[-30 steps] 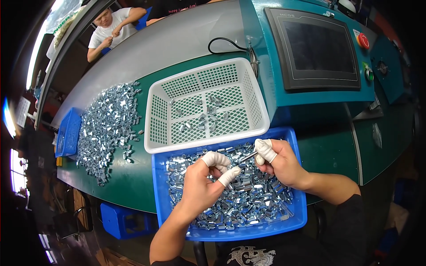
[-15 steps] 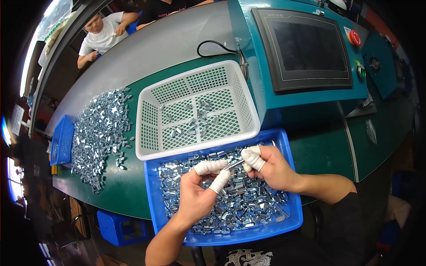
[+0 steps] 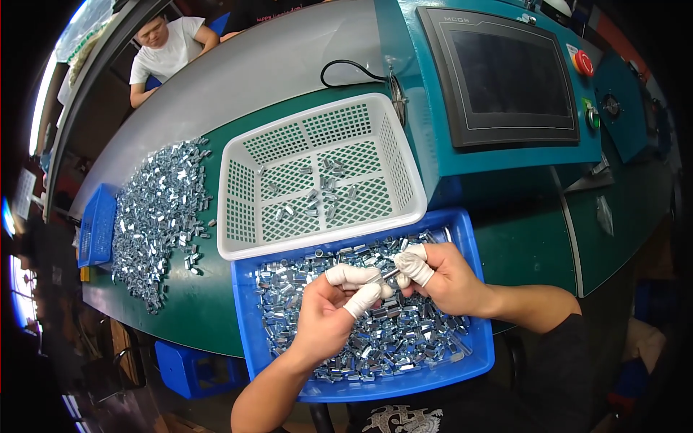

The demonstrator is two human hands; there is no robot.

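Observation:
My left hand (image 3: 333,299) and my right hand (image 3: 447,278) meet above the blue bin (image 3: 240,307), both with white covers on thumb and fingers. A slim dark metal rod (image 3: 390,274) bridges their fingertips; my right hand pinches one end of it. The left thumb and fingers are closed at its other end, around a small silver metal part mostly hidden by the fingertips. Below them the bin is filled with short silver metal pieces (image 3: 390,335) that look like long nuts.
Behind the bin stands a white perforated basket (image 3: 229,209) with several metal pieces in it. A large heap of pieces (image 3: 162,209) and a small blue basket (image 3: 97,227) lie at left. A teal machine with a screen (image 3: 509,76) rises at right. Across the table sits a person (image 3: 170,50).
My hands have drawn closer together, and less of the rod shows between them. The person across the table has lowered their arms.

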